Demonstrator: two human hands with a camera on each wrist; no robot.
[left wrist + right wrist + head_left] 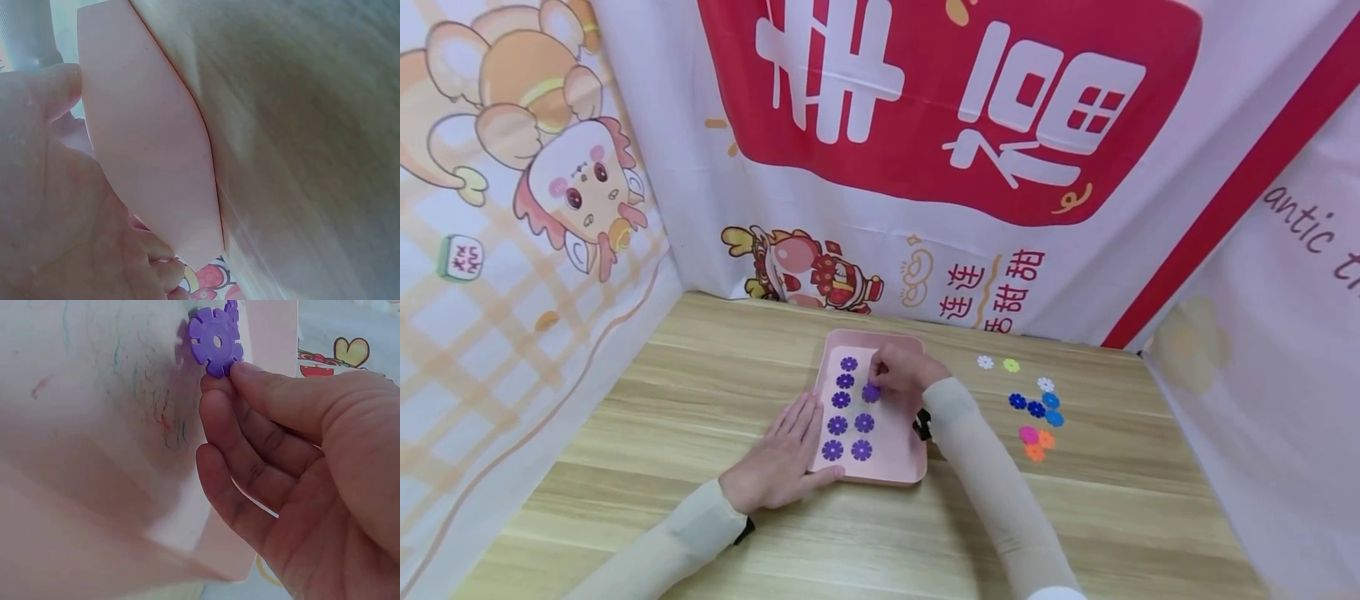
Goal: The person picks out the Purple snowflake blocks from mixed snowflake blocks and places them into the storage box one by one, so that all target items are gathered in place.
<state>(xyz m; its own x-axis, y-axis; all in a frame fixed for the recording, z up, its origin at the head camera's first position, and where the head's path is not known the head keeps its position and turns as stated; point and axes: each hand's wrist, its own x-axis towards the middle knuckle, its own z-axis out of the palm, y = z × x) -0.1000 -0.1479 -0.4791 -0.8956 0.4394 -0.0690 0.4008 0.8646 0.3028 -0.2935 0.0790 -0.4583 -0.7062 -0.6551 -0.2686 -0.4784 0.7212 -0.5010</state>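
Note:
My right hand (904,369) reaches over the shallow pink tray (898,467). Between thumb and fingertips it pinches a purple notched plastic disc (212,345) by its edge; part of another purple disc shows behind it. My left hand (781,458) rests along the tray's left side with fingers extended, its thumb at the near left corner. In the left wrist view the thumb (62,87) touches the rim. Inside the tray, several purple discs (837,426) lie in a left column, and a shorter column (864,422) sits to its right.
Right of the tray, loose notched discs lie on the wooden table (700,400): white (985,362), yellow-green (1011,365), dark blue (1036,409), light blue (1054,418), pink (1028,435) and orange (1035,452). Printed cloth (850,200) hangs behind the table and at both sides.

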